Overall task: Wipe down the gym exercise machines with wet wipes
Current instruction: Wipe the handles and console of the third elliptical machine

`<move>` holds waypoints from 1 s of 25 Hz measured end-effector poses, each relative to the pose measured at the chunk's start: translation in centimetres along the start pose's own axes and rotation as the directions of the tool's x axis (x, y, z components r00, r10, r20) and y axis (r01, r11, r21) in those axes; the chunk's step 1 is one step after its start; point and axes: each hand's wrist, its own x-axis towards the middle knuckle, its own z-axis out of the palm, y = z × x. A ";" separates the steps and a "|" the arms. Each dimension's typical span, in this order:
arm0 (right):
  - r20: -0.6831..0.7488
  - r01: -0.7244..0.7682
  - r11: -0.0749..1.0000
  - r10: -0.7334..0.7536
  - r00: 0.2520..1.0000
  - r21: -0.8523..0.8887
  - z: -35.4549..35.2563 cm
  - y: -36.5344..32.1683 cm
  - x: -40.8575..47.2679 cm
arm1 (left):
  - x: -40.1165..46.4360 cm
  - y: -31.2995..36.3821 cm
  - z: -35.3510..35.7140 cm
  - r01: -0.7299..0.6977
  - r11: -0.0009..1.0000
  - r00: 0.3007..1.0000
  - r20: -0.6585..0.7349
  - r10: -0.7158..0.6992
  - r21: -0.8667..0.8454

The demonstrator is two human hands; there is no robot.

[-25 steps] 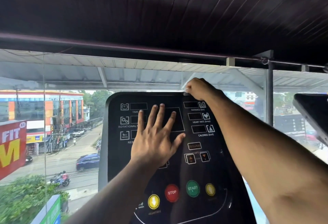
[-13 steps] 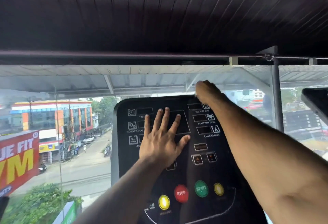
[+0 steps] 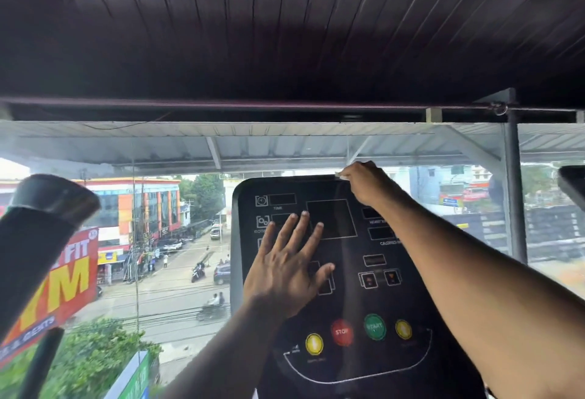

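Observation:
A black exercise-machine console [image 3: 348, 272] with small displays and red, green and yellow buttons fills the lower middle. My left hand [image 3: 289, 267] lies flat on its face with fingers spread and straight. My right hand [image 3: 364, 182] reaches to the console's top edge, its fingers curled around a small white wet wipe [image 3: 340, 175], of which only a corner shows at the fingertips.
A black padded handle [image 3: 44, 227] of the machine rises at the left. Behind the console a glass wall [image 3: 158, 208] looks down on a street. A grey steel post [image 3: 514, 193] stands at the right, and another dark console edge [image 3: 573, 185] shows at far right.
The view has swung to the left, so the console sits further right and a black handle has come in. My right hand stays at the console's top edge; my left hand stays flat.

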 end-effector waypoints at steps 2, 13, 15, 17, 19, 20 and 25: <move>0.062 0.023 1.000 -0.022 0.998 -0.019 0.5 -2.2 -0.3 | 0.0 -0.1 0.0 -0.001 1.000 1.000 -0.014 0.001 -0.001; 0.207 0.065 0.998 -0.069 0.976 0.026 0.2 -1.8 0.3 | -0.1 -0.2 0.0 -0.001 1.000 1.000 0.000 0.001 0.024; 0.120 0.001 1.000 -0.004 0.993 0.027 -0.6 0.9 0.2 | 0.1 -0.1 0.0 -0.007 1.000 1.000 -0.014 0.008 0.025; 0.070 -0.002 1.000 0.003 0.998 -0.006 -0.6 1.9 0.2 | 0.2 -0.1 0.2 -0.007 0.999 1.000 -0.009 0.007 0.035; 0.011 0.003 0.999 -0.002 1.000 -0.041 -0.1 1.7 0.6 | 0.2 0.0 0.2 -0.008 0.999 1.000 -0.012 0.009 0.047; -0.013 0.020 0.999 -0.021 1.000 -0.045 0.2 1.2 0.8 | 0.1 -0.1 0.2 -0.009 0.999 1.000 -0.014 0.010 0.051; 0.045 0.227 0.974 -0.227 0.973 0.014 1.0 -3.4 0.4 | 0.2 -0.2 0.4 -0.011 0.998 1.000 -0.028 0.013 0.064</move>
